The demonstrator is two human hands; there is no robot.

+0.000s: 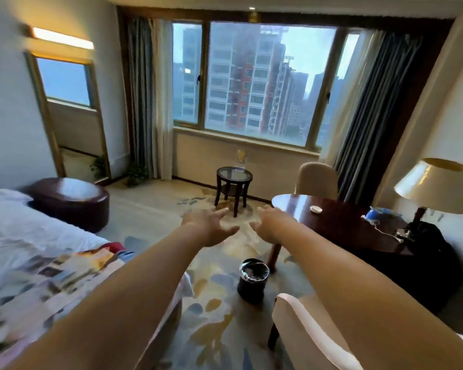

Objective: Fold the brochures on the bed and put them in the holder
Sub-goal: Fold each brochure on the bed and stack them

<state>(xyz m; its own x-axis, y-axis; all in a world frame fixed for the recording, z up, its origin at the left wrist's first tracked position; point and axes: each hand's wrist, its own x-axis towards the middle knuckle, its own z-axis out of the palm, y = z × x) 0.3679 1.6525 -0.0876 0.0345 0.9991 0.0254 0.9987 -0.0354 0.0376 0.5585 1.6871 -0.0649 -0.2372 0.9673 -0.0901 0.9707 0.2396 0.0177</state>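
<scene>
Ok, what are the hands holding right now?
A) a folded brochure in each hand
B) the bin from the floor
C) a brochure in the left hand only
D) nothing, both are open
D: the left hand and the right hand reach out in the air with straight fingers and nothing in them, while the brochures lie on the bed.

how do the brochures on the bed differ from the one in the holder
The brochures on the bed lie flat and spread out; the brochure in the holder stands upright. The bed ones show many colours; the holder one looks mostly yellow. The bed ones are close by; the holder one is far off on the small round table. Neither is held.
</scene>
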